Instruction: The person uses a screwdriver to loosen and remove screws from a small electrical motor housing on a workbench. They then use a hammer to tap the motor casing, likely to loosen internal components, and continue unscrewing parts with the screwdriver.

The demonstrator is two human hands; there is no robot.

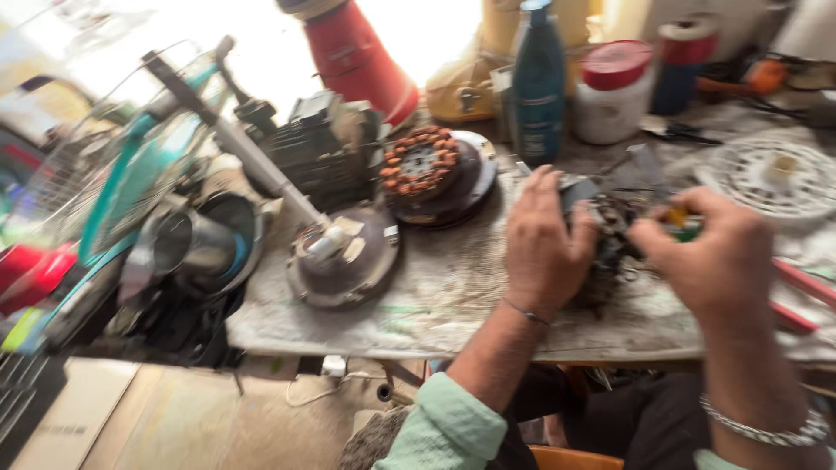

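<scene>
Small motor (605,235) on the worktop (453,296), clamped at its casing by the left hand (544,248); right hand (710,261) grips a green-handled tool (682,224); likely heavy, rigid, windings fragile.

Pretty cluttered workbench (453,305) here, covered with a dirty grey sheet and crowded with fan parts. Strong daylight pours in from behind it (totally blown out up top). The floor (174,418) below is plain tan, with a white cable (326,390) dangling under the bench edge. All a bit blurry.
</scene>
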